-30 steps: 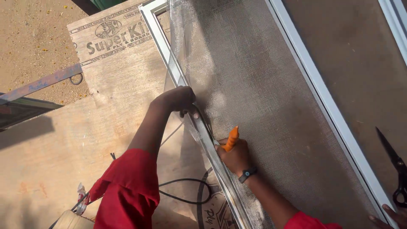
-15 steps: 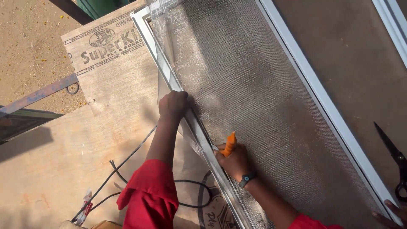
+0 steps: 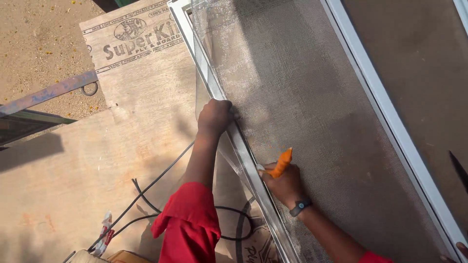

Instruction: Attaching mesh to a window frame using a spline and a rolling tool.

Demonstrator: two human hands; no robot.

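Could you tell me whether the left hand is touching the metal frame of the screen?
Touching. The head view shows the left hand pressed down on the metal frame, its fingers lying over the rail and the mesh edge.

Plywood sheet [image 3: 146,83] as the counter, pale brown with a printed end, aluminium window frame [image 3: 243,156] lying on it with grey mesh [image 3: 312,97] spread across, black cord [image 3: 146,192] looping on the sheet left of the frame, sandy ground [image 3: 39,44] beyond the sheet's far left edge.
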